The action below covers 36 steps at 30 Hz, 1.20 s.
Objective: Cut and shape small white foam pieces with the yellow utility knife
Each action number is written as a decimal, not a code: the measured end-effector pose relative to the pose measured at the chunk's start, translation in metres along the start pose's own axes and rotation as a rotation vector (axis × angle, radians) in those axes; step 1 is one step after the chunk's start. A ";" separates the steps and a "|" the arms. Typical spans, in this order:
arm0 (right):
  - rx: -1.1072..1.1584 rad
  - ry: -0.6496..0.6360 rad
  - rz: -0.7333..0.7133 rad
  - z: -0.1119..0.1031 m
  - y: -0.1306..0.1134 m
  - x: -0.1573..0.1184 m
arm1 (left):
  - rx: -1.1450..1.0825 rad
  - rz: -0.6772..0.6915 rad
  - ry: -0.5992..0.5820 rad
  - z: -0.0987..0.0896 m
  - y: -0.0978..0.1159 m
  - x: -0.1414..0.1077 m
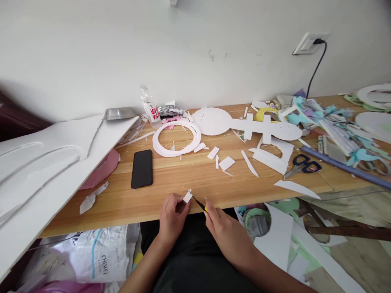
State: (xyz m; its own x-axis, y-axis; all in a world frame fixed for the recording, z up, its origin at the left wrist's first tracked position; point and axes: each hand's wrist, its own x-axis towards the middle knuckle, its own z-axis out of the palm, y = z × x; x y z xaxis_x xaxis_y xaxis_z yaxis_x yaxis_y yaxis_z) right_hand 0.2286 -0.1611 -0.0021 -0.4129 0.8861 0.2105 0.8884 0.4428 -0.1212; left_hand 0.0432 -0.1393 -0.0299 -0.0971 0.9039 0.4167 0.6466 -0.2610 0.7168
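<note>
Near the table's front edge, my left hand (172,216) pinches a small white foam board piece (187,197) between thumb and fingers. My right hand (226,232) is closed around a craft knife (199,202) with a dark blade and a bit of yellow at the handle. The blade tip points left and meets the right side of the piece, or lies just beside it. Most of the knife handle is hidden in my palm. Beyond the hands lie several cut white scraps (227,163) and a white foam ring (155,146).
A black phone (142,169) lies left of centre on the wooden table (122,207). Scissors (302,165) and a blue tube (345,166) are at the right. A large white board (58,162) covers the left end. A plastic bottle (152,110) stands near the wall.
</note>
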 end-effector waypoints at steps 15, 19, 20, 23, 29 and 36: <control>0.061 -0.050 0.027 0.008 -0.004 0.001 | 0.008 0.019 -0.008 -0.002 0.001 0.000; 0.054 -0.051 0.020 0.008 -0.004 0.002 | 0.012 0.018 -0.003 -0.001 0.002 0.001; 0.052 -0.050 0.020 0.008 -0.003 0.002 | 0.010 0.020 -0.004 -0.001 0.002 0.001; 0.057 -0.049 0.017 0.008 -0.003 0.002 | 0.005 0.016 -0.005 -0.001 0.002 0.001; 0.039 -0.077 0.017 0.008 -0.003 0.002 | -0.006 -0.004 -0.007 -0.001 0.003 0.000; 0.027 -0.088 0.014 0.010 -0.003 0.002 | -0.002 0.016 -0.011 -0.002 0.004 0.002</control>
State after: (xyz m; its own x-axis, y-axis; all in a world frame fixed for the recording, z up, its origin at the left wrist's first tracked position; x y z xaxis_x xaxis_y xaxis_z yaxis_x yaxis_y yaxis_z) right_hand 0.2233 -0.1595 -0.0107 -0.4180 0.9002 0.1226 0.8888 0.4331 -0.1501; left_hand 0.0445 -0.1394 -0.0250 -0.0785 0.9033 0.4217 0.6469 -0.2757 0.7110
